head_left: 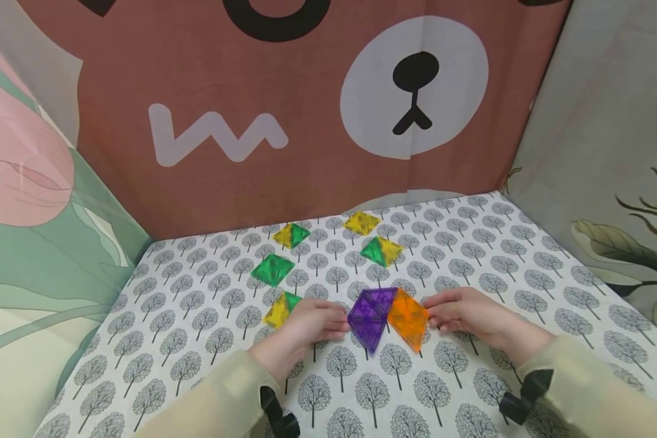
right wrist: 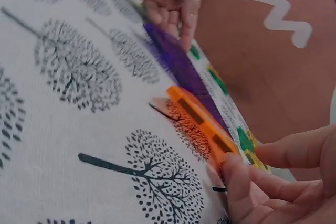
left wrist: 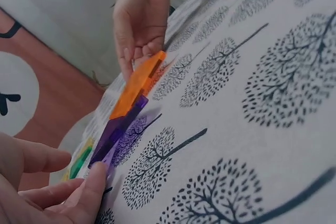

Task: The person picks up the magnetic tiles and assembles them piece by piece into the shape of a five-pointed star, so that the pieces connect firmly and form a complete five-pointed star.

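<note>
Between the two hands, a joined row of translucent triangular magnetic tiles is held slightly above the cloth: purple tiles [head_left: 368,316] on the left and orange tiles [head_left: 407,319] on the right. My left hand [head_left: 313,328] pinches the left corner of the purple tiles between thumb and fingers. At the opposite end, my right hand [head_left: 473,315] pinches the outer corner of the orange tiles. In the right wrist view, the orange tiles [right wrist: 202,121] lie against the purple tiles [right wrist: 176,59]. Coloured shadows of both show on the cloth in the left wrist view.
Beyond the hands lie a green tile piece [head_left: 272,269], a yellow one [head_left: 361,222] and several green-and-yellow ones [head_left: 381,250]. One green-and-yellow piece [head_left: 278,310] is partly behind the left hand. Tree-patterned cloth [head_left: 208,340] covers the surface; a brown bear-print curtain [head_left: 306,176] hangs behind.
</note>
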Available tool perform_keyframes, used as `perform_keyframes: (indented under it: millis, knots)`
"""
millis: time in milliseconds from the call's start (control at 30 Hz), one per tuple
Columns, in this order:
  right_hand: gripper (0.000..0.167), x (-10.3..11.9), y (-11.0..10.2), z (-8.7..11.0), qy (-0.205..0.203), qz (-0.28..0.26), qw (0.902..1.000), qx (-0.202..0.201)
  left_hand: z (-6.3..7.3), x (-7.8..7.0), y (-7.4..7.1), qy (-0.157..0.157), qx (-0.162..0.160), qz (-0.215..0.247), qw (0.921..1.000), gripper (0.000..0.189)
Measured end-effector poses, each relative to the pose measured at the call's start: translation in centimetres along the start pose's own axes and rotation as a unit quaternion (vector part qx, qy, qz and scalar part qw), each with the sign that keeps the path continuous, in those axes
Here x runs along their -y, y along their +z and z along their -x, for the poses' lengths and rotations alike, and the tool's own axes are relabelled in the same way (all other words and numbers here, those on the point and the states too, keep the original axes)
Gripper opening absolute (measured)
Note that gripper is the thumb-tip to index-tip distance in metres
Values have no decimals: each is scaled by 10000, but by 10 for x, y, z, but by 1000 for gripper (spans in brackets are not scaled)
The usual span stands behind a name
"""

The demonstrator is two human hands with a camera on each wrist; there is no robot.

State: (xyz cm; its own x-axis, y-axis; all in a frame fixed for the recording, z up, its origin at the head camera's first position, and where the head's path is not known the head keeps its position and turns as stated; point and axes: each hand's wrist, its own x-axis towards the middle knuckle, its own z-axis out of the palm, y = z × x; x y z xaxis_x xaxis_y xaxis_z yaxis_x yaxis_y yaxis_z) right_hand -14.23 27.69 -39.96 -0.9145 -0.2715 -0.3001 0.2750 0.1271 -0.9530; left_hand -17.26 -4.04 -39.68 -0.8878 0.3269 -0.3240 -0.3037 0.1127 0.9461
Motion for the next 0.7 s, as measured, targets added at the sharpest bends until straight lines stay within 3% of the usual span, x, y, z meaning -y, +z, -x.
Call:
perform_keyframes:
  millis: [233, 500, 700]
  knots:
    - [35, 5, 12, -4, 137, 329, 9991, -249, -9, -2, 7, -264, -216, -507, 9981, 27]
    - [29, 5, 19, -6, 297, 534, 9966, -562, -10, -2, 14, -214, -386, -935, 9946, 19]
    - [33, 2, 21, -6, 332, 373, 9960, -738, -11, -2, 17, -256, -421, -845, 9952, 18]
